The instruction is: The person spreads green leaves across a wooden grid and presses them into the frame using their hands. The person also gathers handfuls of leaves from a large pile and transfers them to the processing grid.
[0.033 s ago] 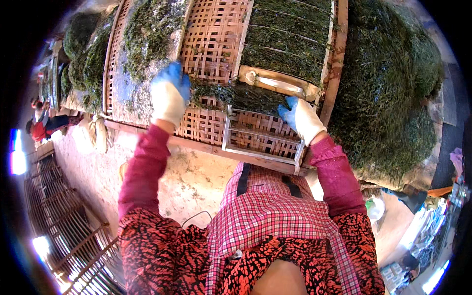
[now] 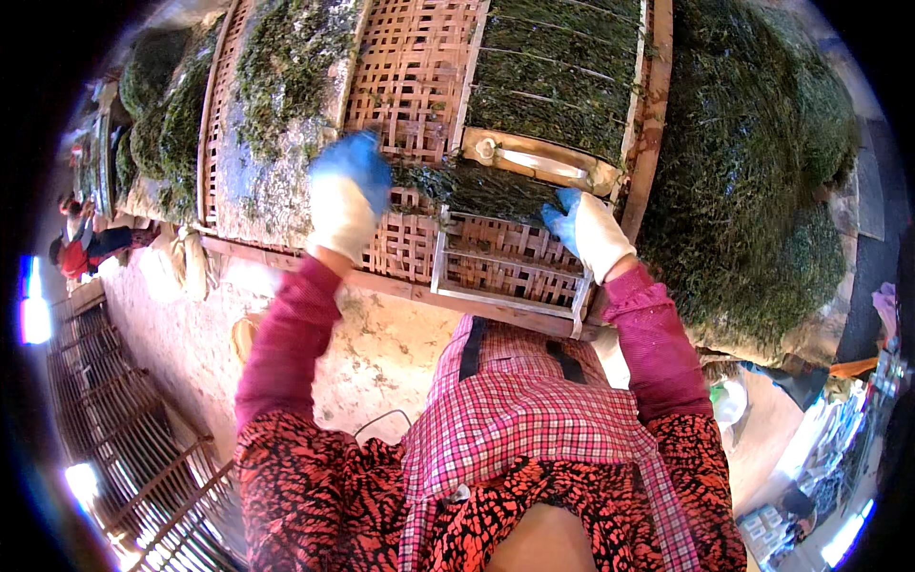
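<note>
A dark green strip of leafy strands (image 2: 496,194) lies across the near end of a pale slatted frame (image 2: 512,259), just below a wooden bar with a white handle (image 2: 538,162). My right hand (image 2: 586,229), in a white glove with blue fingers, is closed at the strip's right end. At its left end my left hand (image 2: 350,195), gloved alike, is over the woven bamboo tray (image 2: 405,81). Motion smears its fingers, so their grip does not show. Farther up the frame, thin crossbars run over a flat layer of green strands (image 2: 553,81).
A large heap of green strands (image 2: 748,181) lies to the right. On the left is a pale board with scattered green bits (image 2: 295,76), with more green bundles (image 2: 157,81) beyond. A slatted rack (image 2: 133,410) stands at lower left. A person in red (image 2: 81,243) is far left.
My left hand has shifted right and slightly down, toward the frame, and the visible left end of the strip lies farther right. My right hand has barely moved.
</note>
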Demonstrator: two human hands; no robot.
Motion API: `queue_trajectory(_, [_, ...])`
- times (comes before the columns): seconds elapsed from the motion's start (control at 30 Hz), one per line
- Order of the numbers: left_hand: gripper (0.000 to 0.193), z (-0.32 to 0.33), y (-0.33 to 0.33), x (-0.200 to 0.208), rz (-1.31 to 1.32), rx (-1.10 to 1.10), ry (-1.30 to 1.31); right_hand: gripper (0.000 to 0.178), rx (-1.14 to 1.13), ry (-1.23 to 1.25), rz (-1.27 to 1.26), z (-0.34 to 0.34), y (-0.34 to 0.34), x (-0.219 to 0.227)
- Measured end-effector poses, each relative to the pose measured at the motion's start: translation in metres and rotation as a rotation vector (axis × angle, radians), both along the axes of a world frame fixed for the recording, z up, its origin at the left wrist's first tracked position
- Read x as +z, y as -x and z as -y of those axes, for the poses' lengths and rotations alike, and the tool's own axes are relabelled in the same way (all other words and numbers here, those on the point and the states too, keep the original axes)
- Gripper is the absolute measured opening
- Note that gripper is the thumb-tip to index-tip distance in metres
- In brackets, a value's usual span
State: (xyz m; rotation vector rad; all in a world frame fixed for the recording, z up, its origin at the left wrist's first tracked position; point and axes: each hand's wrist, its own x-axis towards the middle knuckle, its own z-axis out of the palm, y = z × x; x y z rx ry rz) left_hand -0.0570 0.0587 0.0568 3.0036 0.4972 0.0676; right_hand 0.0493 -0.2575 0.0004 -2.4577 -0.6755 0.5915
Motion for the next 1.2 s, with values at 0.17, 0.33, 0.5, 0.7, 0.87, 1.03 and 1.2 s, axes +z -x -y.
queue_trajectory(0.17, [0.057,0.088,0.031,-0.062,0.149,-0.619,0.007,0.031,-0.086,0.069,-0.193,0.024,-0.007,0.006])
queue_trajectory(0.33, [0.054,0.101,0.018,-0.077,0.059,-0.535,0.105,0.027,-0.317,-0.348,-0.391,0.105,-0.034,-0.035])
queue_trajectory(0.5, [0.053,0.104,0.020,-0.076,0.076,-0.501,0.095,0.044,-0.244,0.137,0.155,0.138,-0.036,-0.013])
queue_trajectory(0.7, [0.050,0.105,0.027,-0.074,0.154,-0.486,0.041,0.031,-0.144,-0.185,0.352,0.057,-0.004,0.038])
queue_trajectory(0.87, [0.050,0.101,0.018,-0.081,0.262,-0.557,0.089,0.020,0.045,-0.236,-0.003,0.006,0.007,0.005])
queue_trajectory(1.03, [0.052,0.097,0.026,-0.086,0.332,-0.548,0.142,0.025,0.024,-0.671,-0.382,-0.047,0.008,0.018])
queue_trajectory(1.2, [0.054,0.094,0.027,-0.100,0.402,-0.527,0.234,0.039,0.056,-0.742,-0.541,-0.134,-0.007,0.027])
